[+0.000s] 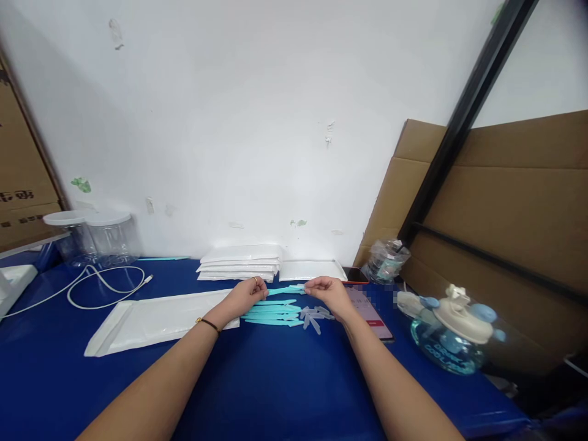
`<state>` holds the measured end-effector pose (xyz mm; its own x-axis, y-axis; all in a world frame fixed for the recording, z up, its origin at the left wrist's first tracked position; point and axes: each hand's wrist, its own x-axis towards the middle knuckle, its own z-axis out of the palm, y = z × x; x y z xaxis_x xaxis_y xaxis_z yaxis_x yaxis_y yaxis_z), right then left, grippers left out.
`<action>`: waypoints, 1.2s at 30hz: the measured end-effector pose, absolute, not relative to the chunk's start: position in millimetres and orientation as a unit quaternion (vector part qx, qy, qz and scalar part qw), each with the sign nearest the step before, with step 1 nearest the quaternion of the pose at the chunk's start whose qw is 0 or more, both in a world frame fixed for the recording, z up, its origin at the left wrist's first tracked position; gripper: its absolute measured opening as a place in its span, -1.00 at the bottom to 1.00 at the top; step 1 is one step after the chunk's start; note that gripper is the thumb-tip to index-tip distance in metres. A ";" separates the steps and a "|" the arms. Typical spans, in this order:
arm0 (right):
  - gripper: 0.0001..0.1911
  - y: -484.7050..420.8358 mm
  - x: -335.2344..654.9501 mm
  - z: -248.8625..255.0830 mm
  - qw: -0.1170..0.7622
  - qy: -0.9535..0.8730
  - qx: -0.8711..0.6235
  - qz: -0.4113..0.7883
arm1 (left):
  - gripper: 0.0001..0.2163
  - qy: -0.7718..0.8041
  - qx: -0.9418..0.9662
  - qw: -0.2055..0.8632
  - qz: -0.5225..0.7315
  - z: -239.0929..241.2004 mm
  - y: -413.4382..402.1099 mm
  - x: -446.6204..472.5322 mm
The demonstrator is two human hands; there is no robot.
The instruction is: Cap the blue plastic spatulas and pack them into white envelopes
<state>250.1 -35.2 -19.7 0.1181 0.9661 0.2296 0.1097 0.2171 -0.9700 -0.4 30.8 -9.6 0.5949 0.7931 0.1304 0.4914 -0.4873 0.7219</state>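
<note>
My left hand point(252, 293) pinches the handle end of a slim teal eyebrow razor point(285, 290), held level just above the table. At its other end, my right hand point(328, 291) has thumb and fingers closed on the tip, where a translucent cap point(300, 286) partly shows. Below lie several more teal eyebrow razors point(273, 316) side by side. Loose translucent caps point(315, 318) form a small heap to their right, under my right hand. A white padded mailer point(160, 321) lies flat beneath my left wrist.
White mailers point(239, 263) are stacked against the wall. Right of my hand lie a phone point(374, 318) and a dark phone point(356, 275); further right stands a teal water bottle point(452, 337). Clear jars point(110, 239) and a white cable point(108, 288) occupy the left of the blue table point(275, 392).
</note>
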 end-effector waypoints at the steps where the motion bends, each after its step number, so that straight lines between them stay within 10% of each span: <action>1: -0.64 -35.5 247.5 -19.5 0.552 -0.549 -0.496 0.385 | -0.78 0.385 0.831 0.327 0.232 -9.9 29.8 1.3; 11: -0.67 -23.8 262.0 -29.5 0.548 -0.535 -0.534 0.358 | -0.83 0.447 0.865 0.136 0.183 -10.7 31.8 0.9; 21: -0.90 -46.0 288.5 -10.2 0.272 -0.690 -0.617 0.265 | -0.87 0.436 0.874 0.152 0.152 -10.5 35.7 -4.7; 36: -0.82 -53.1 270.5 -3.6 0.194 -0.732 -0.648 0.083 | -0.90 0.339 0.922 0.147 0.117 -6.4 28.8 -0.3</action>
